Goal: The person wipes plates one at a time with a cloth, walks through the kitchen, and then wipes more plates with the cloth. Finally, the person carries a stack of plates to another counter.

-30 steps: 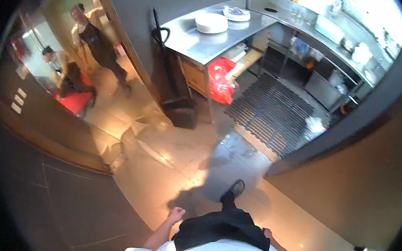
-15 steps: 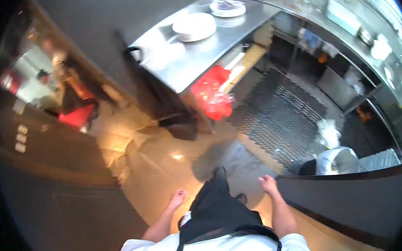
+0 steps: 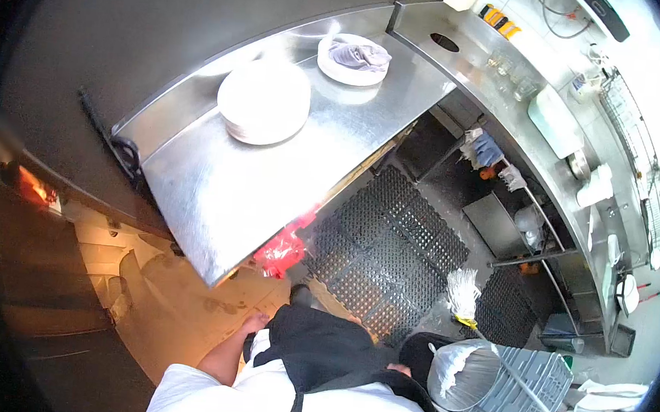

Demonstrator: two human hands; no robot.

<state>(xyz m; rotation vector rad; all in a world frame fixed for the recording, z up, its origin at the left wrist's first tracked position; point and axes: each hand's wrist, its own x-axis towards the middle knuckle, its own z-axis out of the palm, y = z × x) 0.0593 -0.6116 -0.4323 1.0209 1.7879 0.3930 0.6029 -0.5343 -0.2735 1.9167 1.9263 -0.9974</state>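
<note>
Beside the black apron, my left hand hangs low with its fingers curled in and nothing showing in them. Only a small part of my right hand shows at the apron's right side; its fingers are hidden. Ahead is a steel table that bears a stack of white plates. Behind that stack, a grey cloth lies on more white plates. Neither hand touches the table or the plates.
Red plastic hangs below the table edge. Black rubber mats cover the floor ahead. A mop, a lined bin and grey crates stand close on my right. A steel counter runs along the right.
I have moved forward toward the table and mats, so the plates, bin and crates are nearer. My right hand, plain to see before, is now mostly hidden.
</note>
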